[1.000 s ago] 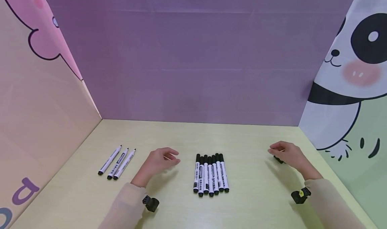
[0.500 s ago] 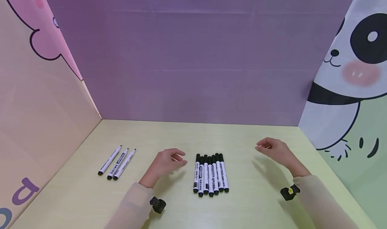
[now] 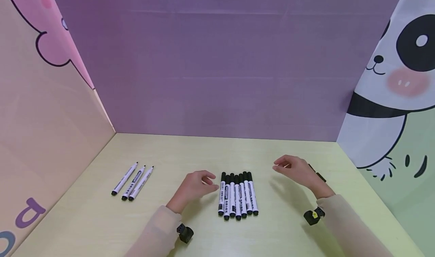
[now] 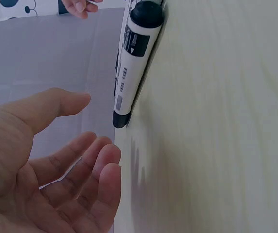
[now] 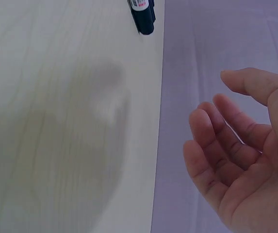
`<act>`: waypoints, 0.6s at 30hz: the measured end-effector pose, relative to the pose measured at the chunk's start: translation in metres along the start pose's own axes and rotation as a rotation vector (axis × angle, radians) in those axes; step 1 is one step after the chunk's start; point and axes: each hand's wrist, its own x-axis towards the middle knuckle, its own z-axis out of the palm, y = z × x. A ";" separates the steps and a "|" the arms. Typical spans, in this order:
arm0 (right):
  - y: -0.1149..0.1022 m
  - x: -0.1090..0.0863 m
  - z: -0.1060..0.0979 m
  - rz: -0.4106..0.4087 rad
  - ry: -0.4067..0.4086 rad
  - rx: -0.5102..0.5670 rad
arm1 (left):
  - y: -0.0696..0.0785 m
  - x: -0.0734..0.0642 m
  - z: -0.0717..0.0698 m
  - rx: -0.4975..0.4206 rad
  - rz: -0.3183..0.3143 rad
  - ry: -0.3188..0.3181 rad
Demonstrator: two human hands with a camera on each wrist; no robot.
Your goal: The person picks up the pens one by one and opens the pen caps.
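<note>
Several white markers (image 3: 238, 196) with black ends lie side by side in a row mid-table, black caps pointing away. My left hand (image 3: 195, 187) hovers just left of that row, holding nothing, thumb and fingers loosely bent and apart. In the left wrist view, the nearest marker (image 4: 135, 68) lies beyond its fingertips. To the right of the row, my right hand (image 3: 299, 171) is raised over the table with relaxed fingers and nothing in them. A marker's black end (image 5: 144, 22) shows at the top of the right wrist view.
Three uncapped markers (image 3: 136, 183) lie slanted at the table's left. Small black pieces that look like marker caps (image 3: 321, 177) lie behind the right wrist, partly hidden. A purple wall (image 3: 224, 68) closes the back; printed panels stand at both sides.
Both hands have moved inward toward the marker row, the left going right and the right going left. The black pieces behind the right hand have come into view. The markers stay put.
</note>
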 end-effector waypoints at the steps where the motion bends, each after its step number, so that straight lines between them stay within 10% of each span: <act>1: -0.001 0.001 0.002 -0.007 -0.002 -0.001 | 0.000 0.000 0.001 0.002 -0.003 -0.004; 18: -0.019 0.009 0.021 -0.046 -0.048 0.061 | 0.008 0.002 0.015 0.086 0.020 -0.044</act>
